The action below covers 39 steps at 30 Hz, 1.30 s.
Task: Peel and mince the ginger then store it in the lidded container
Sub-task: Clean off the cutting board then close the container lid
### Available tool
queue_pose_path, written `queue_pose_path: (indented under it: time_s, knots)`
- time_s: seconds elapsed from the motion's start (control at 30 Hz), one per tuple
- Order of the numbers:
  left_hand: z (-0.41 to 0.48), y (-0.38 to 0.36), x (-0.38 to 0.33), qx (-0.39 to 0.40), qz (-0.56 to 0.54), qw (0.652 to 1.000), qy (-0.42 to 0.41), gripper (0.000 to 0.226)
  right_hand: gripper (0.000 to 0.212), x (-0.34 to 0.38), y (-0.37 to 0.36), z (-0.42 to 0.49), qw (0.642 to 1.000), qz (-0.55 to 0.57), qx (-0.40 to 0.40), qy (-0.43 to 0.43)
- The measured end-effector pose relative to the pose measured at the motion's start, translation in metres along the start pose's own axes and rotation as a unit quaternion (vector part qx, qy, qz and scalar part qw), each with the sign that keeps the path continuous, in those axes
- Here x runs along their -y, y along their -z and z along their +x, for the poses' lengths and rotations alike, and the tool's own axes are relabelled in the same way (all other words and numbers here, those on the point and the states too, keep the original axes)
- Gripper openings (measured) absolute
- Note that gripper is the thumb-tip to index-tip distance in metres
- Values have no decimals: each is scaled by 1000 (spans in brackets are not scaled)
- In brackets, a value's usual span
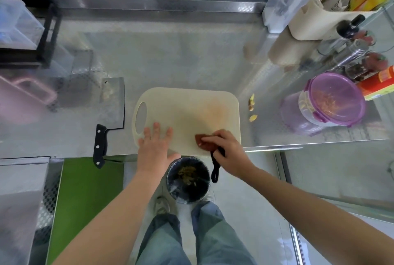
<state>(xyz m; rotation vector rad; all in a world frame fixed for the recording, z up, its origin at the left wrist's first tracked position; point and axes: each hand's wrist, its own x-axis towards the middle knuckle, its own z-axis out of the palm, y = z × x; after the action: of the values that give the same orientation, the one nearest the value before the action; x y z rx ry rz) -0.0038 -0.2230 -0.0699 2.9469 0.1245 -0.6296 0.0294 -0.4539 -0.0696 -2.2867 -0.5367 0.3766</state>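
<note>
Ginger: from my remote seat I see orange-brown minced bits through a clear purple lid, at the right of the table.
Lidded container: round, tinted purple, closed, standing well apart from the board and just in front of a row of spice jars.
Scraps: a few pale yellow pieces lie on the table between the board and the container.
Cutting board: cream plastic, handle hole to the left, near edge at the table's front rim, with a faint orange stain toward its right side.
Left hand: I read the fingers as straight and spread, palm down on the board's near left part, holding nothing.
Right hand: fingers curled round a brown cloth pressed to the board's near right part; a black loop dangles from it.
Cleaver: flat on the table just left of the board, black handle overhanging the front edge.
Bin: on the floor below the board, black liner, greenish-brown peelings inside.
</note>
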Motion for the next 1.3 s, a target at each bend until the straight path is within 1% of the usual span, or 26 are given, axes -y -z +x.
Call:
queue_pose_path:
  time_s: [0.07,0.13,0.2,0.23,0.33,0.37,0.4,0.47,0.53,0.57,0.6,0.67,0.73,0.77,0.8,0.83,0.93,0.97,1.0,1.07,1.1,1.17,1.2,1.23,1.27,1.3]
  knots:
    - [1,-1,0,1,4,1000,0,87,48,-17,13,17,989,-42,-130,-61]
    - [1,-1,0,4,5,1000,1,87,48,-27,13,22,971,-80,-187,-128]
    - [0,-2,0,3,15,1000,0,86,47,-22,-5,8,972,-95,-178,-118]
    - [0,-2,0,0,21,1000,-1,85,44,-12,-18,-3,981,-86,-148,-91]
    - [1,-2,0,-3,6,1000,-3,85,38,21,-39,-34,1000,-19,-3,-10]
    - [1,-2,0,-2,3,1000,-4,86,38,27,-37,-38,1000,3,15,-3]
    - [1,-2,1,-1,3,1000,-4,86,40,29,-32,-35,1000,25,1,-13]
    - [1,-1,1,0,-1,1000,-7,88,45,20,-18,-18,993,39,-95,-62]
    - [0,-1,3,1,-10,1000,-13,90,48,4,-7,3,978,-8,-174,-114]
    - [0,0,5,2,-16,1000,-16,90,49,-2,-6,9,974,-36,-182,-134]
    - [0,0,7,2,-22,1000,-19,88,48,-4,-11,10,973,-60,-176,-139]
    - [-1,0,13,2,-26,999,-26,85,44,1,-28,-2,983,-83,-136,-97]
    - [-2,1,17,0,-27,999,-32,84,39,13,-36,-19,997,-53,-39,-26]
    - [-4,1,19,-3,-28,999,-35,84,39,18,-35,-23,999,-35,22,0]
    - [-4,1,19,-7,-31,999,-36,84,39,20,-28,-20,998,-23,59,10]
    - [-4,0,18,-10,-35,999,-35,84,40,19,-21,-12,998,-17,55,6]
    - [-5,0,16,-8,-47,999,-26,86,47,6,-3,26,992,-23,-89,-89]
    - [-5,0,15,-10,-49,998,-23,87,49,4,-2,36,985,-43,-117,-122]
    - [-5,0,15,-12,-50,998,-22,87,50,4,-7,41,981,-64,-124,-138]
    - [-5,-1,15,-17,-52,998,-20,87,47,8,-23,34,987,-86,-101,-94]
    - [-5,-1,15,-22,-51,998,-18,87,44,15,-30,23,993,-78,-65,-53]
    - [-6,-1,15,-32,-37,999,-14,88,38,31,-37,1,997,-42,65,13]
    - [-6,-1,14,-33,-31,999,-16,88,36,37,-36,-7,990,-27,134,32]
    - [-7,0,14,-33,-33,999,-17,88,35,41,-32,-9,984,-16,171,38]
    - [-7,1,15,-32,-42,998,-20,88,35,41,-26,-5,986,1,161,32]
    - [-7,3,17,-33,-55,998,-25,87,38,38,-20,4,993,21,111,18]
